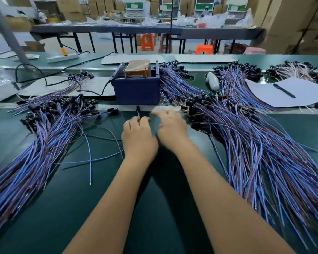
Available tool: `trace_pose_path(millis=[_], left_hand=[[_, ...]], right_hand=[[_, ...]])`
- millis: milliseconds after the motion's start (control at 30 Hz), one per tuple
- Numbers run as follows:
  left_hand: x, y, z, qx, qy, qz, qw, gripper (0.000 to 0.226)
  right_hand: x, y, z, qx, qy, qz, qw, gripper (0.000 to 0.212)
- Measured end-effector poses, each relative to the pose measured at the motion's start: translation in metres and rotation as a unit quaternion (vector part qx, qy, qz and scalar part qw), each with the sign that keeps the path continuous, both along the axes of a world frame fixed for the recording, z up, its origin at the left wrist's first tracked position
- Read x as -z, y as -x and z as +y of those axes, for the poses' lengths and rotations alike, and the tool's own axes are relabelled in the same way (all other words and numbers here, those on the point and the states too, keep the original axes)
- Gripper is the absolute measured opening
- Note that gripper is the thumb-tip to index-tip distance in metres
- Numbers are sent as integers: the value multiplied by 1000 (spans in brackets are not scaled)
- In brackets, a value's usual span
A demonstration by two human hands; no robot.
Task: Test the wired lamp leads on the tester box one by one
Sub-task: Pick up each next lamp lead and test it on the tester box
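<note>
— So, from the head camera, what is the left hand [139, 133] doing?

— Its fingers are curled round one lamp lead [138, 111], pinching the wires so the black lamp end stands up just in front of the tester box [137, 88]. The lamp tip sits close to the box's front face; whether it touches, I cannot tell.

— And the right hand [170, 128]?

— It is blurred. Its fingers look stretched forward and fairly straight, reaching toward a pale strip [165, 108] at the box's foot, near the right-hand heap of leads [255, 143]. No lead is plainly held in it.

— Where is the box on the table [117, 208]?

— Toward the far edge, about midway across, dark blue with a brown block inside and a black cable leaving its left side.

— The other leads?

— A second big heap [35, 143] lies along the left edge, black ends toward the box. A few loose wires [89, 156] lie between that heap and the left forearm. A sheet of paper [283, 94] with a pen [284, 90] sits at the far right.
</note>
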State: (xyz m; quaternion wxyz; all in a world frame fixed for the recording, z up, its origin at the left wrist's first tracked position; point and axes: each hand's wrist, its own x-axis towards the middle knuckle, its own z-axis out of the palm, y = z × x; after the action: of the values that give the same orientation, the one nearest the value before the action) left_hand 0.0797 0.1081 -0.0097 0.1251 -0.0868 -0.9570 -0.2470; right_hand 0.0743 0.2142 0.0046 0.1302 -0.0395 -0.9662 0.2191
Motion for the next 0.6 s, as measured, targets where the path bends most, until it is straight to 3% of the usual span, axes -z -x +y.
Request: trace_pose_path(millis=[167,267,400,600], left_hand=[[5,24,-47,-78,34,-72,994,46],[4,34,-60,-71,-48,-79,993,47],[0,36,-64,-124,-218,-100,963,43],[2,34,-60,-94,-216,-46,971,30]], right_hand=[[25,13,-37,-72,-57,-46,995,53],[28,17,-37,-75,-87,-54,992,44],[20,17,-36,-55,-75,-27,995,20],[14,7,-47,-72,-221,29,972,19]])
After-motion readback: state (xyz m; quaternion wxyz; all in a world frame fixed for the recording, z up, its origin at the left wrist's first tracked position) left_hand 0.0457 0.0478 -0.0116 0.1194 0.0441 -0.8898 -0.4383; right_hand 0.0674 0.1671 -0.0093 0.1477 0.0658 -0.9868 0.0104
